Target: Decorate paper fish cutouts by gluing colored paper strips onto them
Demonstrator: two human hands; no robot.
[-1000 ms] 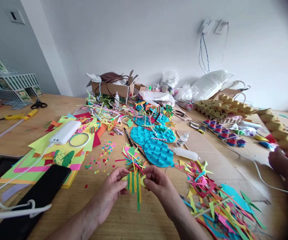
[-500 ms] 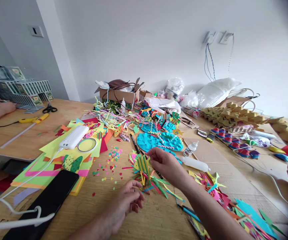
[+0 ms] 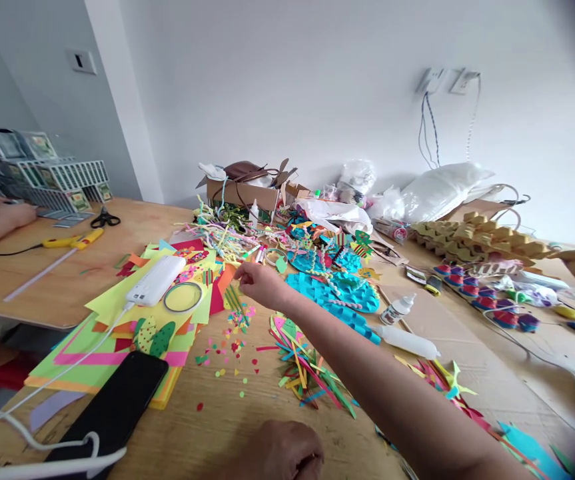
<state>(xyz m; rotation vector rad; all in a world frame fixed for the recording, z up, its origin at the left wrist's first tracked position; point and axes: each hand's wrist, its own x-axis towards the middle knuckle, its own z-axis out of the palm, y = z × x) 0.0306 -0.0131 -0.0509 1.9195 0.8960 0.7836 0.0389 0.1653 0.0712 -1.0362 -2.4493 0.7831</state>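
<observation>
Well, at the far left of my head view another person's hands (image 3: 14, 215) sit beside a structure of printed cards (image 3: 67, 177). Next to it I see black scissors (image 3: 104, 219), and nearer, a yellow tool (image 3: 74, 241) with a pale stick reaching from it. Moving right, I come to a stack of coloured paper (image 3: 110, 301) bearing a white power bank (image 3: 157, 280), a ring of tape (image 3: 183, 310) and two dotted paper shapes (image 3: 154, 337); a black phone (image 3: 117, 407) overlaps its near edge.

Just right of the stack, my right hand (image 3: 257, 283) reaches out, fingers bent and nearly together, pinching a green-and-yellow striped paper piece (image 3: 236, 300). That piece hangs between the orange paper and the scattered confetti (image 3: 238, 321); I cannot tell whether it touches either. Close to the bottom edge, my left hand (image 3: 287, 447) is loosely curled above the table (image 3: 177, 433), and I cannot tell whether anything is inside it.

Beyond the left hand lies a heap of paper strips (image 3: 307, 367), with blue carton pieces (image 3: 337, 293) behind. Further right are a small glue bottle (image 3: 398, 310) and a white bottle (image 3: 410, 341) on its side, then a row of red and purple cups (image 3: 487, 293) before tan egg cartons (image 3: 477, 237).
</observation>
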